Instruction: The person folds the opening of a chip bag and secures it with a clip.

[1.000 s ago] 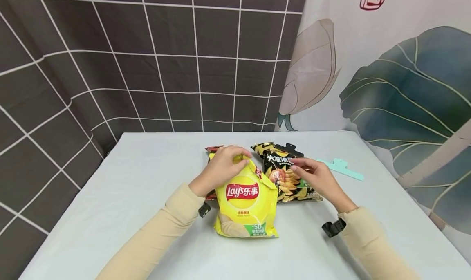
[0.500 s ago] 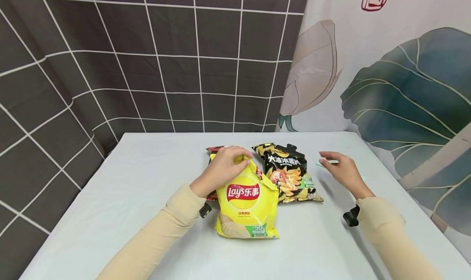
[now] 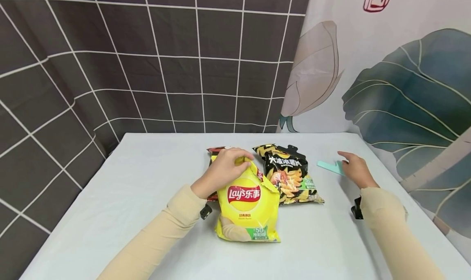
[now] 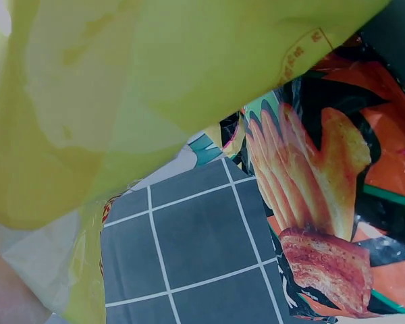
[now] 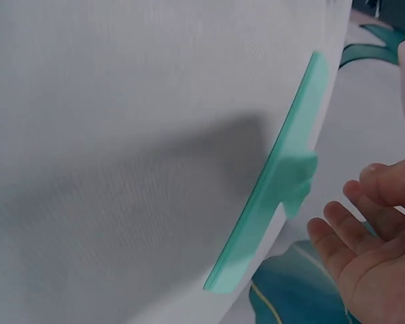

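A yellow Lay's chip bag (image 3: 244, 210) stands near the middle of the table, its top edge folded over at the right. My left hand (image 3: 226, 169) pinches the top of this bag between thumb and fingers; in the left wrist view the yellow bag (image 4: 121, 88) fills the upper left. Over at the right, my right hand (image 3: 357, 169) hovers beside a mint-green bag clip (image 3: 330, 167). Seen from the right wrist, the clip (image 5: 270, 182) lies on the white surface, and the loosely bent fingers (image 5: 354, 233) are apart from it.
Behind and right of the yellow bag lies a black chip bag (image 3: 288, 173) with a black clip (image 3: 292, 150) across its top. A red-and-black chip bag (image 4: 324, 196) sits behind the yellow one, mostly hidden in the head view. A dark tiled backdrop (image 3: 184, 75) borders the table.
My right hand has moved right, from over the black chip bag to the green clip. The left hand keeps its hold on the yellow bag.
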Demonstrator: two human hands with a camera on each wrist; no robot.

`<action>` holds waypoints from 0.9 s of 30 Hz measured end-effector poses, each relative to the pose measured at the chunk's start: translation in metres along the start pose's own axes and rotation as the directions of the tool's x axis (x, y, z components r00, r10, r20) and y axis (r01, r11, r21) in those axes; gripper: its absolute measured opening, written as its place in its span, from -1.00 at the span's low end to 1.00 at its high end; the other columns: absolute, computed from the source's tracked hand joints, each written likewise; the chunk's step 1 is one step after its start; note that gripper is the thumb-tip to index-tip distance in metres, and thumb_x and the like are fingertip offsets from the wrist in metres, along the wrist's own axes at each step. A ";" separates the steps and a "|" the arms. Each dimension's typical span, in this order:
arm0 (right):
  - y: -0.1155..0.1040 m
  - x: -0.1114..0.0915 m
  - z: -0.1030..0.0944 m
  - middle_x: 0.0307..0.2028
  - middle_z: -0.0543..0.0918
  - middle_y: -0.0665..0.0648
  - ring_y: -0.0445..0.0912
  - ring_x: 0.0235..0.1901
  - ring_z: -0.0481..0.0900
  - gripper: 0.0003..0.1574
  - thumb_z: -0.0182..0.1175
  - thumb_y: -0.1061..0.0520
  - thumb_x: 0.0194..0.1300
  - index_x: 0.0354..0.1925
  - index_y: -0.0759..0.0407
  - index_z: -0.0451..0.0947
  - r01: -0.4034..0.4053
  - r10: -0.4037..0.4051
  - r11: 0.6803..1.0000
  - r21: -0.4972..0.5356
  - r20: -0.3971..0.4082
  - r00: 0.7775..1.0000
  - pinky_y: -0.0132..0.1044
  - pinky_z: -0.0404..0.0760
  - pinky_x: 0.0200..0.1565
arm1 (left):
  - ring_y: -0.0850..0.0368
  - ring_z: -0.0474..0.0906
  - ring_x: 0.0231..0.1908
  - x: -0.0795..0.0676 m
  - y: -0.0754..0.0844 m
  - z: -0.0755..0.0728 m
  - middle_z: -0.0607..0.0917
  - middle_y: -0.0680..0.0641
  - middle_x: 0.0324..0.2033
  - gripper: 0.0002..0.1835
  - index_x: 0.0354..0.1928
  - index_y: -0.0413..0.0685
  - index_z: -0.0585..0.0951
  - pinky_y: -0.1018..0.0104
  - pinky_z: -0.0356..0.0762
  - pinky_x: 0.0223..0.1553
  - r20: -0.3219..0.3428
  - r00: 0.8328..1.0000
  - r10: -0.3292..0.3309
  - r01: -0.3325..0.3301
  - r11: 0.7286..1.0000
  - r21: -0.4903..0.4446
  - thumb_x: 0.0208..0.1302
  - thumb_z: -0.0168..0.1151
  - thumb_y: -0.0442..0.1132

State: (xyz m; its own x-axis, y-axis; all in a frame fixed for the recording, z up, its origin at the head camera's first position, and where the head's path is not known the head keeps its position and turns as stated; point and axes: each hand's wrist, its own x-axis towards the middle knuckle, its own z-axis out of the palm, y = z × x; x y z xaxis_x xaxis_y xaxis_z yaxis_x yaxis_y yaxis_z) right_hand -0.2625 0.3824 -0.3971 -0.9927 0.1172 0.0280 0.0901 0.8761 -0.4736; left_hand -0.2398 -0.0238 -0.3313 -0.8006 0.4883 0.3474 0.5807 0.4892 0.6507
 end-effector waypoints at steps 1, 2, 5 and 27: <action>0.001 0.001 0.000 0.28 0.18 0.63 0.49 0.26 0.15 -0.42 -0.17 0.37 0.38 0.34 0.50 0.16 -0.011 0.011 1.000 -0.003 0.011 1.000 0.32 0.26 0.20 | 0.07 0.56 0.07 0.000 0.000 0.000 0.72 -0.02 -0.06 -0.81 -0.11 -0.06 0.71 0.12 0.42 0.22 0.001 1.000 0.000 0.000 1.000 0.000 0.26 0.25 -0.32; 0.002 0.002 0.000 0.29 0.17 0.63 0.49 0.27 0.13 -0.41 -0.17 0.36 0.38 0.34 0.50 0.14 -0.024 0.024 1.000 -0.008 0.023 0.999 0.34 0.23 0.22 | 0.07 0.56 0.07 0.000 0.000 0.000 0.72 -0.02 -0.05 -0.81 -0.11 -0.06 0.71 0.13 0.43 0.21 0.003 1.000 -0.002 0.002 1.000 -0.001 0.26 0.24 -0.32; 0.005 0.004 0.001 0.29 0.15 0.63 0.50 0.29 0.09 -0.41 -0.16 0.32 0.40 0.35 0.52 0.11 -0.062 0.062 0.998 -0.015 0.052 0.997 0.35 0.18 0.24 | 0.08 0.56 0.07 0.000 0.000 0.000 0.72 -0.02 -0.05 -0.81 -0.10 -0.07 0.71 0.16 0.46 0.19 0.004 1.000 0.000 0.000 1.000 -0.004 0.26 0.25 -0.32; 0.013 0.007 0.017 0.11 0.39 0.63 0.45 0.01 0.44 -0.50 0.02 0.34 0.36 0.19 0.60 0.28 -0.059 0.060 0.993 -0.107 0.011 0.998 0.22 0.49 -0.01 | 0.09 0.57 0.07 0.002 -0.003 0.001 0.71 -0.02 -0.04 -0.80 -0.08 -0.07 0.70 0.21 0.50 0.16 0.007 1.000 0.008 -0.008 1.000 0.008 0.27 0.25 -0.30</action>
State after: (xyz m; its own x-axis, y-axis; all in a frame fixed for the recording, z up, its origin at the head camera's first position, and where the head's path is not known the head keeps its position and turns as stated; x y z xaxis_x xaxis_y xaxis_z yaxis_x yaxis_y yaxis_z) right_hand -0.2701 0.3867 -0.4177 -0.9862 0.1650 -0.0100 0.1565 0.9125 -0.3779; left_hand -0.2434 -0.0235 -0.3336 -0.7947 0.4971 0.3484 0.5885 0.4906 0.6426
